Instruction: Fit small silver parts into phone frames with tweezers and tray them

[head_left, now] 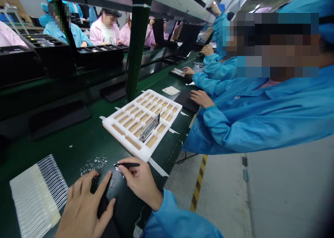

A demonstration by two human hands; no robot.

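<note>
1. Head view: green bench (78,144), running from 7 o'clock to 1 o'clock and carrying every item below.
2. Co-worker's blue sleeve (235,119), at 2 o'clock. That person's hand rests on a separate dark slab, well apart from the wearer's hands.
3. White foam tray (125,143), at 12 o'clock from the right hand, near but apart. It has many long slots. One holds a metal frame (150,127) standing tilted on edge; the rest appear empty, with tan floors showing.
4. White ribbed sheet (33,196), at 9 o'clock from the left hand, just beside it.
5. Left hand (83,206): open, fingers spread, palm down on a dark piece (104,206).
6. Right hand (142,184): closed in a pinch on black tweezers (127,165), tips pointing to 9 o'clock.
7. Small metal parts (95,163): a loose scatter on the bench, just beyond the tweezer tips.
8. Step, as judged: tweezer pick-up of one loose part. The next move calls for a fine tip closing on a single part without nudging its neighbours.
</note>
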